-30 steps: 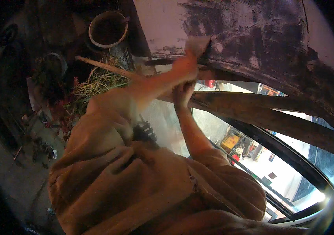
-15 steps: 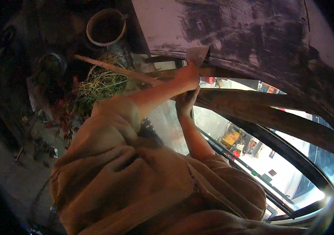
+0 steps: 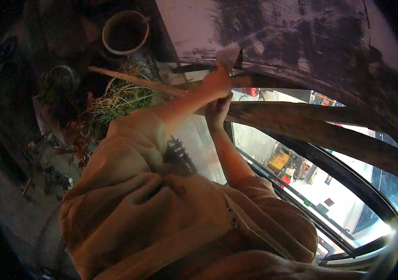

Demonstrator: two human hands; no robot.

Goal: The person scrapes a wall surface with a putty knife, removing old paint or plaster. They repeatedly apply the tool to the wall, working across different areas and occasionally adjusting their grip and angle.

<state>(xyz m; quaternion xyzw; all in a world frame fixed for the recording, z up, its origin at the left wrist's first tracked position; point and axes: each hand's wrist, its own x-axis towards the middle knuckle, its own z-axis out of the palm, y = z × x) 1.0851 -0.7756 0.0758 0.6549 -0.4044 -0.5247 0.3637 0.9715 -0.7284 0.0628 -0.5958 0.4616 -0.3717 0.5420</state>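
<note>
My left hand (image 3: 217,83) is closed on a flat, wide-bladed scraper (image 3: 228,57). Its blade lies against the lower edge of a large pale panel (image 3: 194,28) covered with dark, scuffed patches. Directly below, my right hand (image 3: 217,108) is closed beside the heel of my left hand; whatever it grips, perhaps the scraper's handle, is hidden. Dark wooden strips (image 3: 292,116) run rightward from behind my hands. Left of my hands, a long thin wooden stick (image 3: 133,80) slants down toward my left forearm.
A round bucket (image 3: 125,52) stands at the upper left above a clump of grass (image 3: 122,100) and reddish plants (image 3: 80,144). A dark frame (image 3: 334,170) curves at the right. Beyond it, a brightly lit area holds a yellow object (image 3: 278,161) among smaller items.
Both hands have moved slightly left, and the scraper has shifted up and left along the panel, its blade now more tilted. My view has shifted a little.
</note>
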